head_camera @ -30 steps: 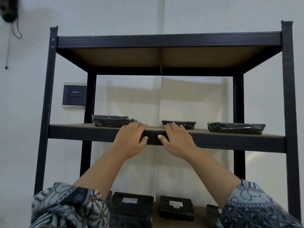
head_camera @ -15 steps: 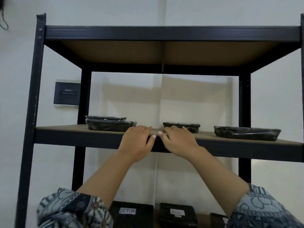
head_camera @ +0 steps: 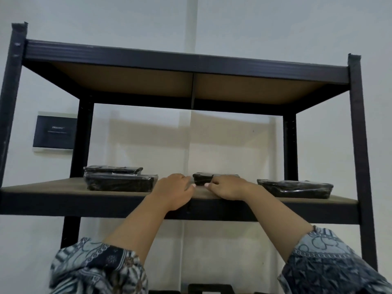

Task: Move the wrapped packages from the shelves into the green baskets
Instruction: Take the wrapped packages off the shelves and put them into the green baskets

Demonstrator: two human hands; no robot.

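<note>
Shelf (head_camera: pixel 63 186): stacked pkgs (head_camera: pixel 118 180) at 9 o'clock, single pkg (head_camera: pixel 294 188) at 3. Left hand (head_camera: pixel 174 192), right hand (head_camera: pixel 228 188) flat, fingers extended, at centre pkg (head_camera: pixel 202 178); grip can't tell.

place: storeroom | cue: metal shelving rack (head_camera: pixel 186 58), wrapped packages (head_camera: pixel 119 183), bare wall (head_camera: pixel 275 28)

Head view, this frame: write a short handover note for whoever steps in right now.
Left hand and right hand: both on the middle shelf, fingers at the centre package, no firm grasp visible.
Packages: a stack of two at left, one at right, more dark shapes partly visible below.
Done: nothing evident; no green baskets in view.
Left: lift the centre package, then clear the rest into the baskets.
</note>
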